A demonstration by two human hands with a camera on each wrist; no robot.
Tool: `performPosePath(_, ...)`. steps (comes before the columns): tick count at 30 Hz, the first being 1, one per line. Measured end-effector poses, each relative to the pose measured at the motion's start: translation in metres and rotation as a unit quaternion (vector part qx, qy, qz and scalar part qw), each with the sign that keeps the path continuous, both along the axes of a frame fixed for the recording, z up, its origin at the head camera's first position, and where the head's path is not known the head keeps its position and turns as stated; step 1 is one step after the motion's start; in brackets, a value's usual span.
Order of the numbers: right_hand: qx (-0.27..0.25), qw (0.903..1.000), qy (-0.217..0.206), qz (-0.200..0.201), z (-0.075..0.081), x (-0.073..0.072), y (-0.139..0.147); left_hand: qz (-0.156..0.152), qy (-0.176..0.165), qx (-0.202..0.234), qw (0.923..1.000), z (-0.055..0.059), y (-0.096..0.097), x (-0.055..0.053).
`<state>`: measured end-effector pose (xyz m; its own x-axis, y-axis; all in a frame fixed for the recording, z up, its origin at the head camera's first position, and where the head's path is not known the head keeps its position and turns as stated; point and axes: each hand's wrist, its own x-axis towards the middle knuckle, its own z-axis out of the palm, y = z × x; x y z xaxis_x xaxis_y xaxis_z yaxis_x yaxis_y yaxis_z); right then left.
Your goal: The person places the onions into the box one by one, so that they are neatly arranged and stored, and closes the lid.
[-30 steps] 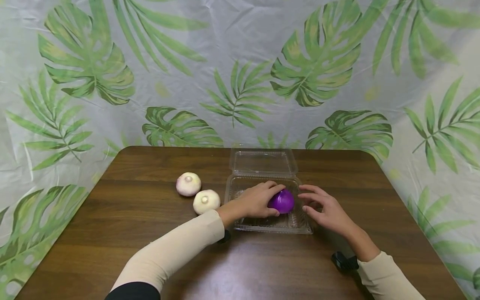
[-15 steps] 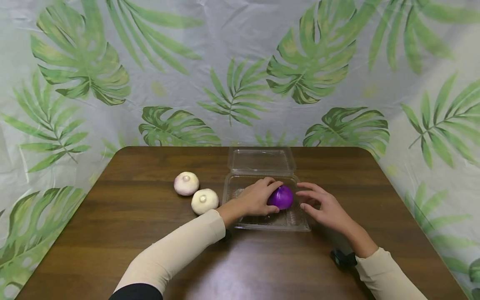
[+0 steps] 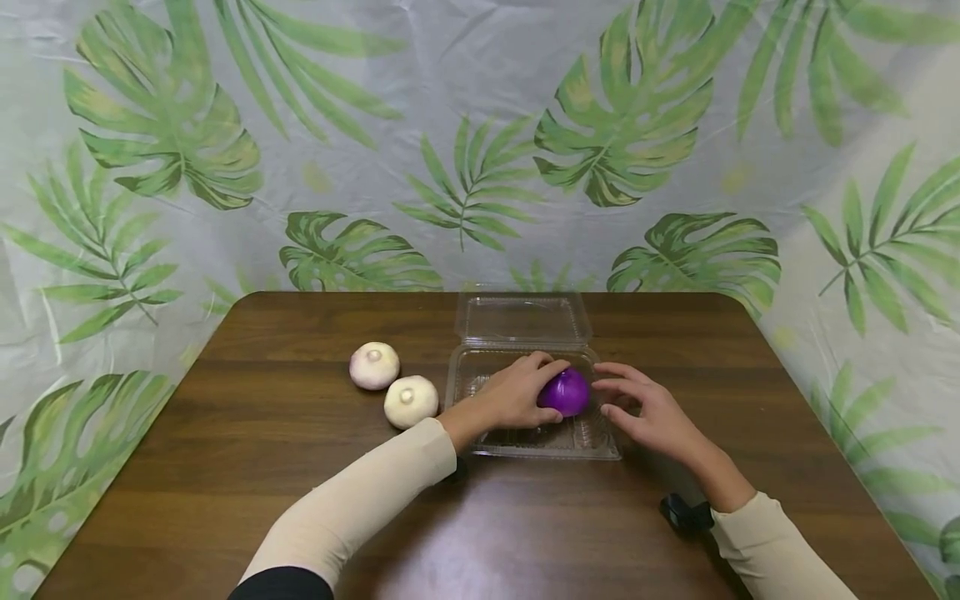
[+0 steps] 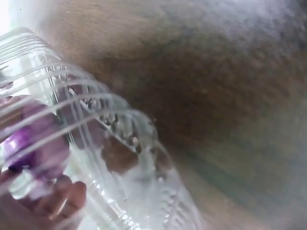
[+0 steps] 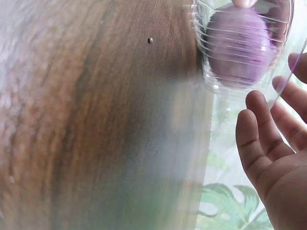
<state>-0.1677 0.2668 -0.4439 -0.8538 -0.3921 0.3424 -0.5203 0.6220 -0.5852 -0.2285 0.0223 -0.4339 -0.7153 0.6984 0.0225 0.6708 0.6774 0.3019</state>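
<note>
My left hand (image 3: pixel 517 396) holds a shiny purple onion (image 3: pixel 567 393) in the right half of an open clear plastic box (image 3: pixel 540 454). Its thumb lies on the near side of the onion and its fingers reach over the far side. Through the ribbed box wall the onion (image 4: pixel 43 143) also shows in the left wrist view. My right hand (image 3: pixel 652 417) hovers at the box's right rim, fingers loosely bent and holding nothing. In the right wrist view, its fingertips (image 5: pixel 256 98) are close to the clear plastic.
Two round, whitish bulbs with short stubs sit left of the box: a purple-tinged one (image 3: pixel 374 367) and a creamier one (image 3: pixel 411 402) nearer me. The box's lid (image 3: pixel 525 318) lies folded back toward the far edge of the wooden table (image 3: pixel 225 467). Behind hangs a leaf-print cloth (image 3: pixel 480 100).
The purple onion has shifted very slightly right within the box under my left hand. The right hand stays beside the rim. The whole head view has moved a little.
</note>
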Motion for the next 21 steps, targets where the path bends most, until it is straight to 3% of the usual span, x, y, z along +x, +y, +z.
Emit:
performPosePath(11,0.003,1.0,0.007,0.004,-0.0002,-0.0013,-0.0025,0.015,-0.019,0.021,0.9995,-0.0051,-0.0019,-0.0003)
performPosePath(21,0.003,1.0,-0.005,-0.002,0.0007,-0.0015,-0.0021,0.018,-0.008,0.021,0.9996,-0.0059,-0.0018,-0.0021)
